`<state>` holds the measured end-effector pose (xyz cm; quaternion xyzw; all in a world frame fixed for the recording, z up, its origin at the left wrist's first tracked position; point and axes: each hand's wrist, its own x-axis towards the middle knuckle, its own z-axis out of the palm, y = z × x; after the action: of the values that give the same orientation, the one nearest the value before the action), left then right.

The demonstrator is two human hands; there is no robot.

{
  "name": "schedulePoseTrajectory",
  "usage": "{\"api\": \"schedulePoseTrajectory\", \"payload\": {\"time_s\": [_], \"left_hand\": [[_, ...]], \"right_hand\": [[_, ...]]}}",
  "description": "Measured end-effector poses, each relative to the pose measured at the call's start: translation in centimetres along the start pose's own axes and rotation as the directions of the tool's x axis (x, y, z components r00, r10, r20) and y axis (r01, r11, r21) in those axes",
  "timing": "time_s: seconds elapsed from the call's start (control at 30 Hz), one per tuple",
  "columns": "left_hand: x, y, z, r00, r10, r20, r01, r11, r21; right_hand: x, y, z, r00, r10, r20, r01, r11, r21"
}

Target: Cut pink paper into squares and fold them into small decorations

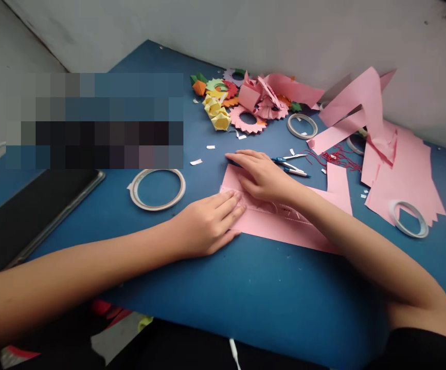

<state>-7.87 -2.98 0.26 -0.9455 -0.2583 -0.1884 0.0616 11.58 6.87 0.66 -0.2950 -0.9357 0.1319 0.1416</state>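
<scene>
My left hand (210, 223) lies with fingers stretched flat on the left end of a pink paper sheet (284, 228). Beneath its fingertips is a clear plastic stencil ruler (259, 205) with curved outlines, lying on the sheet. My right hand (263, 176) reaches over the sheet's upper left edge, fingers extended to the left. A dark strip shows under its fingers, and I cannot make out what it is. Just behind the right wrist lies a blue-handled tool with pointed metal arms (290, 167), perhaps a compass; part of it is hidden.
A tape roll (157, 208) sits left of my hands, near a black tablet or phone (37, 216). Folded paper decorations (242, 103) are heaped at the back. Pink paper pieces (404, 174), red threads (338, 156) and another tape roll (410, 232) lie right. The upper left is blurred out.
</scene>
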Motion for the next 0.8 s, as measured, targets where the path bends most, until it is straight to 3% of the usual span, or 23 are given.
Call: {"api": "schedulePoseTrajectory", "payload": {"time_s": [0.27, 0.43, 0.5, 0.63, 0.8], "left_hand": [[0.0, -0.1, 0.3, 0.999, -0.005, -0.038, 0.005, 1.0, 0.002], [0.1, 0.0, 0.2, 0.999, -0.004, -0.042, 0.003, 1.0, -0.016], [0.1, 0.0, 0.2, 0.998, 0.0, -0.055, -0.001, 1.0, -0.021], [0.2, -0.2, 0.2, 0.999, 0.004, -0.053, -0.005, 1.0, -0.014], [0.1, -0.2, 0.3, 0.999, 0.005, -0.049, -0.005, 1.0, -0.008]], "right_hand": [[1.1, -1.2, -0.9, 0.99, -0.137, -0.017, 0.135, 0.987, -0.09], [2.0, -2.3, -1.1, 0.989, -0.089, 0.115, 0.124, 0.931, -0.344], [2.0, -2.7, -1.2, 0.981, -0.123, 0.152, 0.176, 0.89, -0.42], [0.6, -3.1, -1.1, 0.967, -0.246, 0.067, 0.25, 0.863, -0.438], [-1.2, -2.8, -0.4, 0.965, -0.254, -0.064, 0.215, 0.907, -0.362]]}}
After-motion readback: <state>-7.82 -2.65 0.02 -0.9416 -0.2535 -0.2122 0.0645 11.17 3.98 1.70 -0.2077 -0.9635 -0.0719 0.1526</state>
